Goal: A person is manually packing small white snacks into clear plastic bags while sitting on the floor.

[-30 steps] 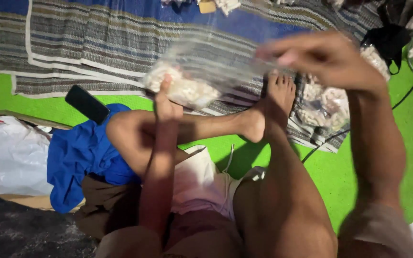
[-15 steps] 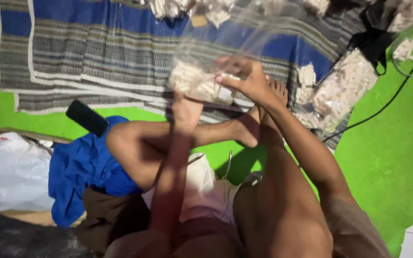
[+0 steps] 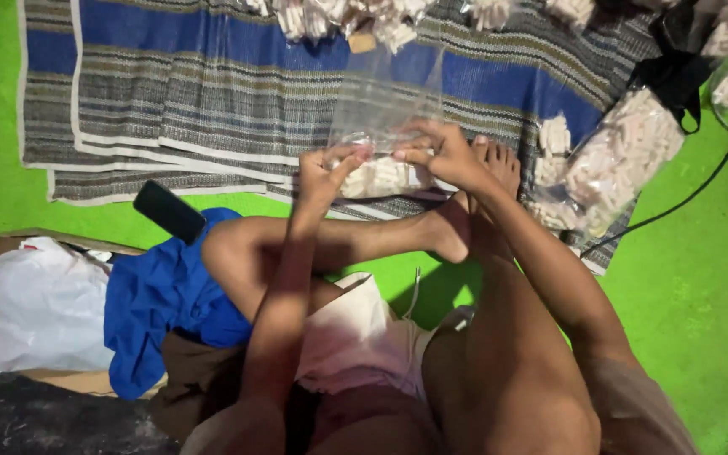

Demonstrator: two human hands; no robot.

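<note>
I sit cross-legged on a green floor. Both hands hold a clear plastic bag (image 3: 385, 101) partly filled with small whitish pieces (image 3: 379, 175). My left hand (image 3: 323, 171) pinches the bag's left side just above the pieces. Opposite it, my right hand (image 3: 437, 155) grips the right side, close to my right foot (image 3: 499, 164). The bag stands upright over a striped blue and grey mat (image 3: 212, 93).
More filled clear bags (image 3: 621, 156) and loose white pieces (image 3: 355, 17) lie on the mat at right and top. A black phone (image 3: 168, 211) rests on blue cloth (image 3: 157, 299) at left, beside a white plastic bag (image 3: 35, 307). A black cable (image 3: 684, 198) crosses the floor at right.
My right hand came down from up in the air to the bag and now grips it beside my left hand. The view has shifted so the mat looks closer.
</note>
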